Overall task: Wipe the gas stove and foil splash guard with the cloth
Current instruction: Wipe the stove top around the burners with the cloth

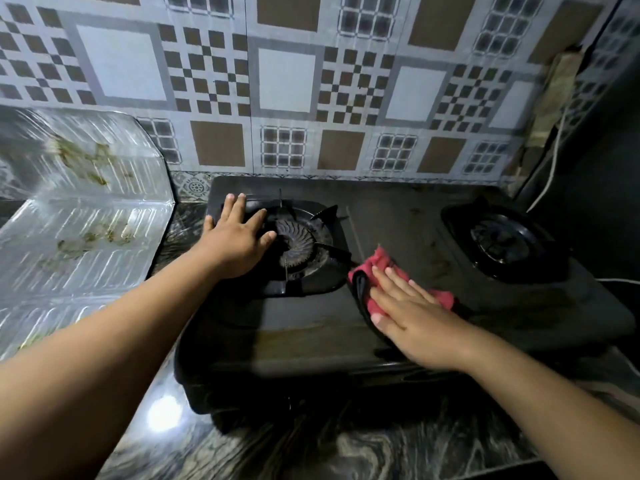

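A black two-burner gas stove (pixel 398 216) sits on a dark marbled counter. My left hand (pixel 239 237) lies flat with fingers spread on the left burner (pixel 301 237) and its pan support. My right hand (pixel 412 317) presses flat on a pink cloth (pixel 381 261) with a dark edge, on the stove top between the two burners. The right burner (pixel 502 240) is uncovered. A silver foil splash guard (pixel 86 209), folded and stained with greasy brown marks, stands to the left of the stove.
A patterned tile wall (pixel 287 81) rises behind the stove. A white cable (pixel 550 178) hangs down at the right near a dark wall. The marbled counter (pixel 311 445) extends in front of the stove.
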